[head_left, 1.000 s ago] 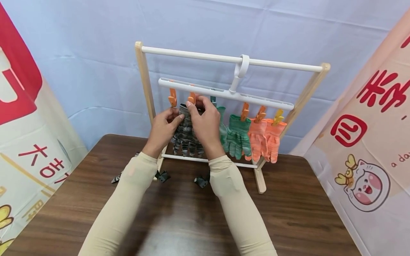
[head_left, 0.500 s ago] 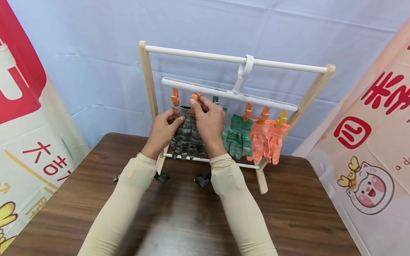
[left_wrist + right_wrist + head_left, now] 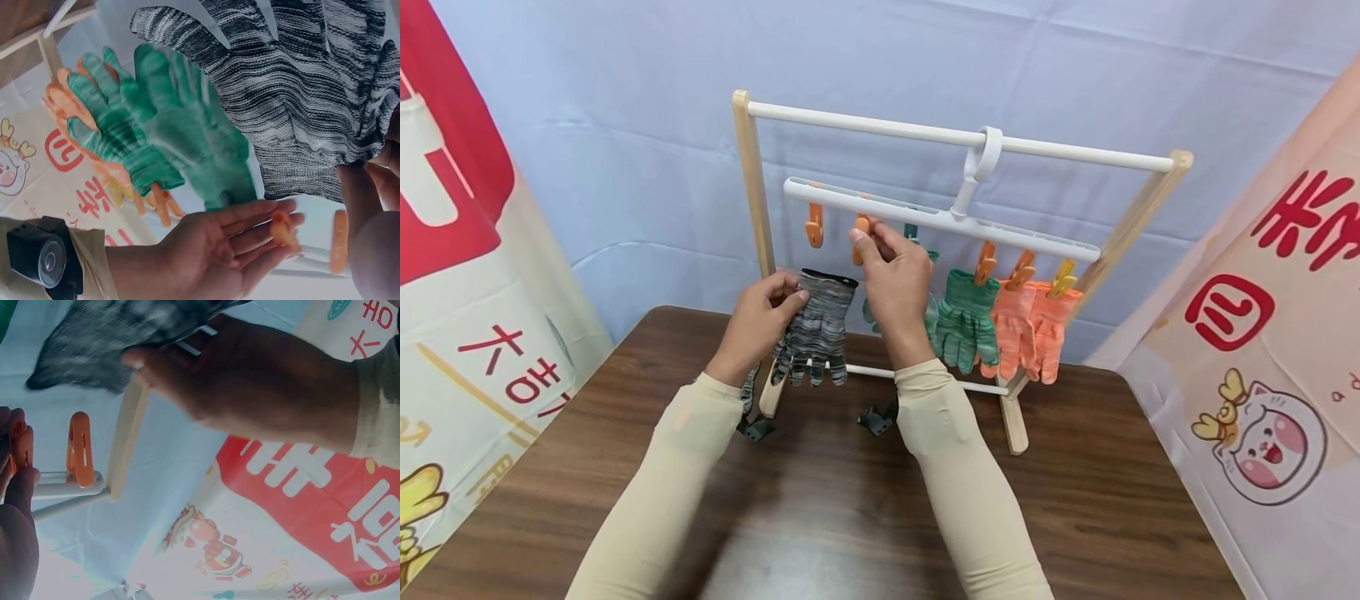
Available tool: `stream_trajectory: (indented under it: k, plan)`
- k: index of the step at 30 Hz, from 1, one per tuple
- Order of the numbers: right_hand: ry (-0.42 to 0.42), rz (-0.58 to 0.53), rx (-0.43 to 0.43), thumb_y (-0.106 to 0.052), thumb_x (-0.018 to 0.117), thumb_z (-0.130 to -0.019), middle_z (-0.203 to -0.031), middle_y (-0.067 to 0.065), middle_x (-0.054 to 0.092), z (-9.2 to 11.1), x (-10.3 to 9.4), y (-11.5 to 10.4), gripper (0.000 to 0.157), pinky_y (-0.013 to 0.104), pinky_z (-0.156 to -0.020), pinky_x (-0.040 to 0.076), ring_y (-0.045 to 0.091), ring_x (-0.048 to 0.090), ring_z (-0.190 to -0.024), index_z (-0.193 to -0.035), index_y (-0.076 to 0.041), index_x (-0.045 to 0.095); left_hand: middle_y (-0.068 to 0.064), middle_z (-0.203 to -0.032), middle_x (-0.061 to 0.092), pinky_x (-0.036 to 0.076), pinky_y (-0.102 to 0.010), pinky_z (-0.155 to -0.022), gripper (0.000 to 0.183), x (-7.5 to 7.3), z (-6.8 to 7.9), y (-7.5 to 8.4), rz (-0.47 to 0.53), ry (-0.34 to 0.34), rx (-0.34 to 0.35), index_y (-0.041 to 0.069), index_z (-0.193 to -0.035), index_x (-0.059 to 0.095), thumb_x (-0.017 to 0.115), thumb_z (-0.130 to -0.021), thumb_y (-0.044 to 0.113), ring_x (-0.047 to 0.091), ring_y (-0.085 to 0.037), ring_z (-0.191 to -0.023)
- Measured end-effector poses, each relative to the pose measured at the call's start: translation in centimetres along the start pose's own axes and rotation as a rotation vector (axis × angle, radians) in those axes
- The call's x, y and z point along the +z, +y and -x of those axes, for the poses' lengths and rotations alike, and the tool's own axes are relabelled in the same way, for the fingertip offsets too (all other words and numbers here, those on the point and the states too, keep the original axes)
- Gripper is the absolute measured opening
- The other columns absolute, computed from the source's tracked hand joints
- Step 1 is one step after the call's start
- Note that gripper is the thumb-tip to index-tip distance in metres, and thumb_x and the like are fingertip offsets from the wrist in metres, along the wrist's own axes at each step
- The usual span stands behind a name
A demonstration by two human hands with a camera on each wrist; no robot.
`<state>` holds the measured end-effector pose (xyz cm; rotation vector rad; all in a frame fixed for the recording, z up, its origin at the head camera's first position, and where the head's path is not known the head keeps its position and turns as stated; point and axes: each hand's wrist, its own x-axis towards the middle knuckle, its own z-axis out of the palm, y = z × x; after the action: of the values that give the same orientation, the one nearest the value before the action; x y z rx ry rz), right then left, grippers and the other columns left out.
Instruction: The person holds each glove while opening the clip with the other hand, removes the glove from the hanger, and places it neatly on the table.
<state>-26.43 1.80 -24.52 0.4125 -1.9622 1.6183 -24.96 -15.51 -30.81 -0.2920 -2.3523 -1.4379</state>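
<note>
My left hand [image 3: 760,321] pinches a black-and-grey striped knit glove [image 3: 822,321] by the side of its cuff. The glove hangs fingers down below the hanger bar, its cuff apart from the clothespins. To the right of it, my right hand [image 3: 901,279] pinches an orange clothespin [image 3: 860,250] that hangs from the bar. In the left wrist view, the thumb and fingers meet around this clothespin [image 3: 283,230]. Another orange clothespin [image 3: 815,227] dangles with nothing in it at the bar's left end, above the left hand.
The white hanger [image 3: 925,218] hooks over a wood-and-white rack [image 3: 880,125]. Green gloves [image 3: 966,321] and orange gloves [image 3: 1015,325] hang clipped on its right half. Dark clips [image 3: 876,419] lie on the brown table [image 3: 820,517]. Another striped glove [image 3: 748,390] shows partly behind the left wrist.
The striped glove came away from the orange clothespin and moved down and left with my left hand. My right hand stays at the clothespin.
</note>
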Motion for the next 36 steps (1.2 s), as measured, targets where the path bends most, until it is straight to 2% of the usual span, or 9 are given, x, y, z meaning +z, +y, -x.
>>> stream_trajectory:
  k: [5, 12, 17, 21, 25, 29, 36]
  plan:
    - [0.006, 0.002, 0.011, -0.034, 0.064, -0.085, -0.102, 0.003, 0.068, -0.1, -0.1, 0.0, 0.038, 0.023, -0.072, 0.049, 0.003, 0.063, -0.087, -0.117, -0.014, 0.063, -0.006, -0.084, 0.059, 0.038, -0.036, -0.064, 0.025, -1.3, 0.9, -1.5, -0.031, -0.001, -0.055, 0.012, -0.109, 0.06, 0.056, -0.092, 0.029, 0.047, -0.021, -0.072]
    - [0.025, -0.002, 0.024, -0.034, 0.066, -0.084, -0.102, 0.002, 0.068, -0.2, -0.3, 0.1, 0.039, 0.022, -0.072, 0.05, 0.001, 0.063, -0.086, -0.116, -0.014, 0.064, -0.008, -0.089, 0.06, 0.039, -0.037, -0.068, 0.027, -3.3, 1.9, -3.9, -0.106, 0.006, -0.092, 0.01, -0.108, 0.059, 0.054, -0.093, 0.032, 0.05, -0.021, -0.077]
    - [0.023, 0.011, 0.041, -0.036, 0.066, -0.083, -0.099, 0.001, 0.069, -0.1, -0.3, 0.2, 0.038, 0.022, -0.07, 0.05, 0.001, 0.063, -0.083, -0.115, -0.015, 0.065, -0.009, -0.091, 0.056, 0.036, -0.038, -0.066, 0.031, -5.0, 2.7, -6.5, -0.106, -0.001, -0.194, 0.011, -0.109, 0.058, 0.053, -0.092, 0.037, 0.045, -0.023, -0.077]
    - [0.02, 0.031, 0.039, -0.036, 0.066, -0.083, -0.097, 0.001, 0.069, 0.1, -0.3, 0.2, 0.038, 0.023, -0.068, 0.049, 0.0, 0.062, -0.081, -0.115, -0.016, 0.065, -0.012, -0.106, 0.057, 0.039, -0.039, -0.072, 0.039, -7.0, 3.1, -8.6, -0.145, -0.005, -0.263, 0.01, -0.114, 0.057, 0.05, -0.092, 0.042, 0.048, -0.024, -0.091]
    - [0.025, 0.026, 0.02, -0.036, 0.066, -0.083, -0.097, 0.001, 0.069, 0.0, -0.3, 0.2, 0.037, 0.023, -0.068, 0.05, 0.001, 0.063, -0.081, -0.114, -0.016, 0.066, -0.016, -0.125, 0.05, 0.038, -0.049, -0.084, 0.046, -8.9, 3.1, -10.0, -0.186, -0.025, -0.31, 0.006, -0.12, 0.053, 0.049, -0.093, 0.043, 0.045, -0.032, -0.112]
    - [0.019, 0.025, 0.025, -0.037, 0.066, -0.083, -0.099, -0.001, 0.069, 0.1, -0.3, 0.2, 0.037, 0.023, -0.069, 0.05, 0.0, 0.063, -0.083, -0.114, -0.018, 0.066, -0.019, -0.13, 0.044, 0.034, -0.053, -0.089, 0.049, -10.6, 3.2, -11.3, -0.165, -0.041, -0.357, 0.003, -0.122, 0.05, 0.048, -0.093, 0.043, 0.039, -0.037, -0.118]
    - [0.012, 0.013, 0.034, -0.038, 0.066, -0.083, -0.099, -0.001, 0.069, 0.4, 0.0, 0.1, 0.037, 0.023, -0.069, 0.05, 0.0, 0.063, -0.083, -0.115, -0.018, 0.065, -0.02, -0.137, 0.035, 0.028, -0.052, -0.094, 0.053, -12.6, 3.6, -14.1, -0.033, -0.032, -0.433, 0.0, -0.123, 0.048, 0.05, -0.092, 0.043, 0.031, -0.037, -0.123]
